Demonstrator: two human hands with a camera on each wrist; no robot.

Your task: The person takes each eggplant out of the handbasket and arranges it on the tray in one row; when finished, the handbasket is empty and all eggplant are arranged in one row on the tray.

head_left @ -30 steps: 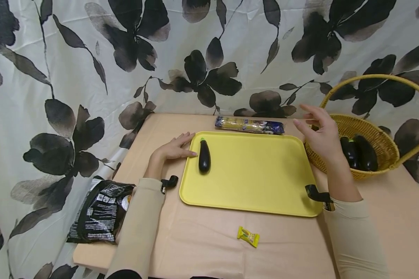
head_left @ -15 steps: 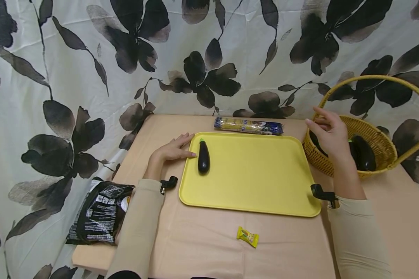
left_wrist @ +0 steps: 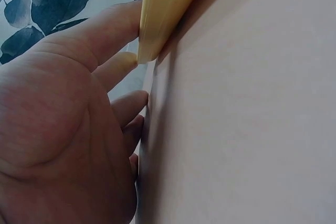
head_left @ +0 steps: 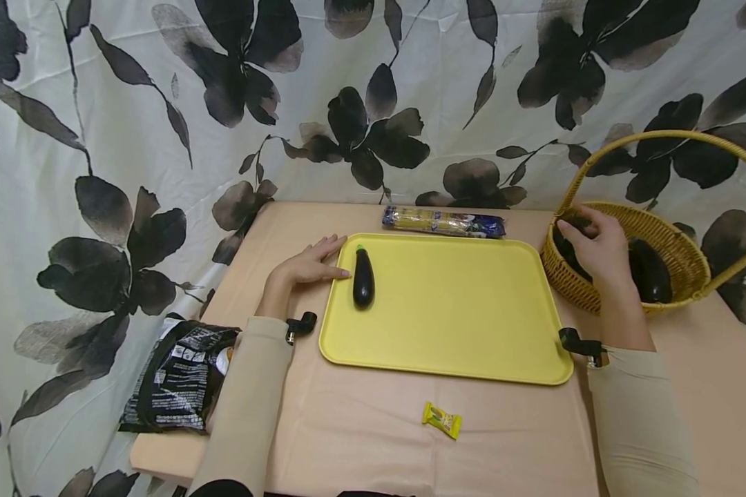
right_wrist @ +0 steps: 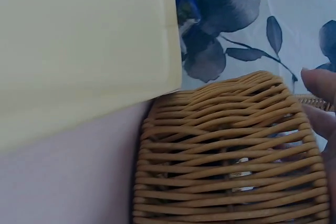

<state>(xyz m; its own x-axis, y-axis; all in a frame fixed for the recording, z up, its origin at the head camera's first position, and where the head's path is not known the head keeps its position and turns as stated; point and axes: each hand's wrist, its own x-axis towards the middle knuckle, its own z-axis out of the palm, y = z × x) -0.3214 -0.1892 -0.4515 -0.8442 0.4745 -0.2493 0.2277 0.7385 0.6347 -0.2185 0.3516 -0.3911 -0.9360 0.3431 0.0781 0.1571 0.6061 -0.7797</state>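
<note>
A yellow tray lies on the table, with a small dark eggplant near its left edge. My left hand rests beside that edge, fingers extended; the left wrist view shows its fingertips at the tray's rim. On the right, my right hand reaches into a wicker basket, its fingers bent over a dark eggplant. I cannot tell whether they grip it. Another dark eggplant lies deeper in the basket. In the right wrist view, the basket's woven side hides most of that hand.
Behind the tray lies a long clear packet with blue ends. A small yellow wrapped candy sits in front of it. The black bag stands at the table's left edge, and a floral curtain hangs behind. The basket's tall handle arches up.
My right hand has moved right and down, from over the basket's left rim to inside it, its fingers now over an eggplant. The left hand and tray have stayed in place.
</note>
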